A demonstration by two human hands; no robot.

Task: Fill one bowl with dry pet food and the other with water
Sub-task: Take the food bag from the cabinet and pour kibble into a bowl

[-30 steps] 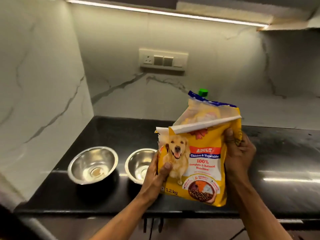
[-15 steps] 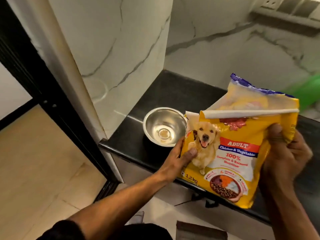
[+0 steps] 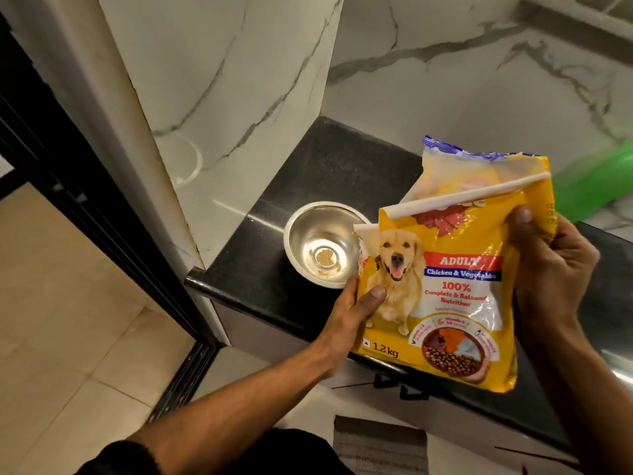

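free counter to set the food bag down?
Bare black counter behind the steel bowl, up to the marble walls. A narrow strip in front of the bowl at the edge. Crowded where the food bag and both hands hang.

Both forearms are bare; a dark sleeve (image 3: 137, 457) covers the left upper arm.

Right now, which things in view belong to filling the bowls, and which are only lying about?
For the job:
- pet food bag, held by left hand and right hand
- steel bowl, almost empty

Lying about:
- green object, blurred
- black counter
- grey mat on the floor
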